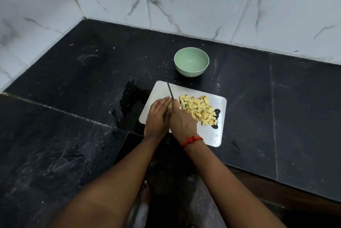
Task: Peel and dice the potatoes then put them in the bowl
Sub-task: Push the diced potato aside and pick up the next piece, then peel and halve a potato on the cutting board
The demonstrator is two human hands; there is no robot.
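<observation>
Pale yellow potato cubes [198,110], heaped on steel board [212,135], right hand [181,122] gripping knife [170,91]

Knife [170,92] beside diced potato [198,110] (on board [208,133])

Bare forearms; red thread bracelet [192,140] circles the right wrist.

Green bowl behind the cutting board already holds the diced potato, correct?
No. In the head view the green bowl behind the cutting board is empty; the diced potato lies piled on the board.
</observation>
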